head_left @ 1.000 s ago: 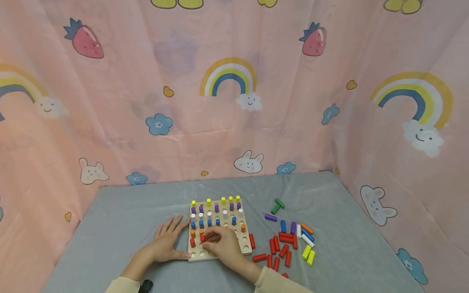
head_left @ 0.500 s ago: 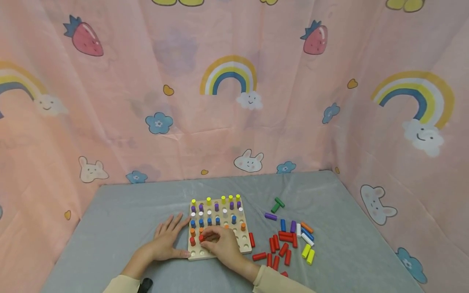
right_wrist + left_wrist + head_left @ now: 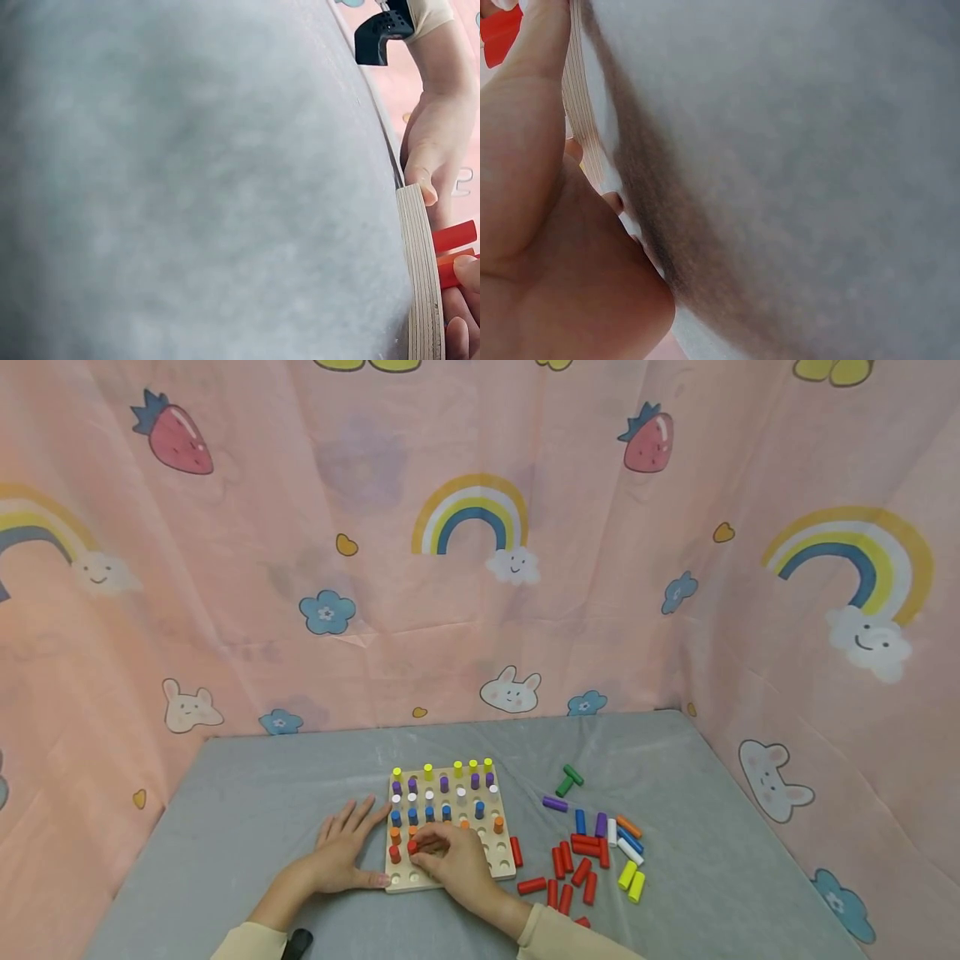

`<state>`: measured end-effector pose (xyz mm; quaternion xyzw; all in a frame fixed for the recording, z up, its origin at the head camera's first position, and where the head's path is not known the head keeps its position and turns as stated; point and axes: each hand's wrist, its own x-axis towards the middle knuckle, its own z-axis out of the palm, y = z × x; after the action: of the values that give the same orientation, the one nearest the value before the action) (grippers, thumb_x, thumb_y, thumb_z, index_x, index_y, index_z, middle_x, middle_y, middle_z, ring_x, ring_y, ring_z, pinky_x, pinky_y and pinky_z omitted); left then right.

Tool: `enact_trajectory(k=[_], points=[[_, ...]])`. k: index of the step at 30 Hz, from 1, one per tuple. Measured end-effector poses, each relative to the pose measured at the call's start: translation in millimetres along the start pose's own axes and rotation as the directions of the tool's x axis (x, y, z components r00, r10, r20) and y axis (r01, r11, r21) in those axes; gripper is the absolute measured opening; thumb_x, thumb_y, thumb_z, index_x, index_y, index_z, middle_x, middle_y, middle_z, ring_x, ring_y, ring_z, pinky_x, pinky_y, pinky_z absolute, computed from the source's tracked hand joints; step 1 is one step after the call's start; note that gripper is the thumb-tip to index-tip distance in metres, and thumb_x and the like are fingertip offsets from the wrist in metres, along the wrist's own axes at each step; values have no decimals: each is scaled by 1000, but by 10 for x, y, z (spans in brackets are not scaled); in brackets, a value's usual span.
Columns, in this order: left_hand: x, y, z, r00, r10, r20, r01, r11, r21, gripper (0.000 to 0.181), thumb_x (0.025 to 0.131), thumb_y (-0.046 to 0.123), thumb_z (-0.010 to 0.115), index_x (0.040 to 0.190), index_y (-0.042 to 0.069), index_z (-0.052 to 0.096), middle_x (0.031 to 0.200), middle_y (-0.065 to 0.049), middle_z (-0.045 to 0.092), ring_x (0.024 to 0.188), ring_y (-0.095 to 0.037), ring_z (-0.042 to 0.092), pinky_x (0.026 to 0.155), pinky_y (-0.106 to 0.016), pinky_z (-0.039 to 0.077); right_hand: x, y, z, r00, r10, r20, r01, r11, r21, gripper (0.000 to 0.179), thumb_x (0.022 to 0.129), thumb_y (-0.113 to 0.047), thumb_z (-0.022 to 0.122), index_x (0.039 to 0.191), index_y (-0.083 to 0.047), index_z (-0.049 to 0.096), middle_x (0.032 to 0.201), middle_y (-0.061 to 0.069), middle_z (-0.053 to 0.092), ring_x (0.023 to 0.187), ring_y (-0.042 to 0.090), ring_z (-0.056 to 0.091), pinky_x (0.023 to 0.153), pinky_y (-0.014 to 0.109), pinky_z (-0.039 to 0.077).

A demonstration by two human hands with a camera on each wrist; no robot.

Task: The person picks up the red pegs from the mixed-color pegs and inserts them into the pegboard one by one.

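A wooden pegboard (image 3: 403,887) lies on the grey cloth, with yellow, purple, white, blue, orange and red pegs upright in rows. My right hand (image 3: 459,864) reaches over its near part and pinches a red peg (image 3: 412,847) between thumb and fingers. In the right wrist view this held peg (image 3: 448,277) stands at the board's surface, beside another upright red peg (image 3: 456,236). My left hand (image 3: 341,853) rests on the cloth at the board's left, fingers spread, its thumb on the near left corner. Some holes and pegs are hidden behind my right hand.
Right of the board lie several loose red pegs (image 3: 590,887), with one red peg (image 3: 516,852) close along its edge. Farther out are loose yellow pegs (image 3: 636,887), a purple peg (image 3: 555,804) and green pegs (image 3: 573,774). A patterned pink curtain (image 3: 420,668) hangs behind.
The red peg under my right fingers has shifted very slightly and stays pinched. My left hand and the board keep their places; the head view has tilted a little.
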<state>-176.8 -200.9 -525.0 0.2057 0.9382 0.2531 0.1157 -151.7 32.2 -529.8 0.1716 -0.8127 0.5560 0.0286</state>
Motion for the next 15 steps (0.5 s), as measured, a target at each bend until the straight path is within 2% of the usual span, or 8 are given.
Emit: enact_trajectory(k=[3,9,15], points=[[-20,63,-51,1000,1,2,-1,1000,3,111,68,63,79,157,18,29,164,-22,19,149,-53,11,110,-79,7,-3,-8,-5,1000,-19,-2,19,1000,-5,17,79,-10,82,93,-13,73,89,2,78,80,6,73,74,19,56],[-37,104,-75,1000,-8,14,8,1000,24,111,70,61,80,157,16,28,164,-22,18,149,-53,11,111,-78,9,-17,1,-16,1000,3,12,-3,1000,16,17,80,-14,82,96,-12,74,92,3,78,83,6,73,75,19,56],[-14,23,-18,1000,-11,-2,11,1000,0,112,68,65,78,157,19,28,165,-20,17,151,-50,8,112,-77,5,-19,13,-27,1000,11,22,-12,999,33,18,81,-18,82,97,-13,74,94,3,78,85,9,74,77,21,57]])
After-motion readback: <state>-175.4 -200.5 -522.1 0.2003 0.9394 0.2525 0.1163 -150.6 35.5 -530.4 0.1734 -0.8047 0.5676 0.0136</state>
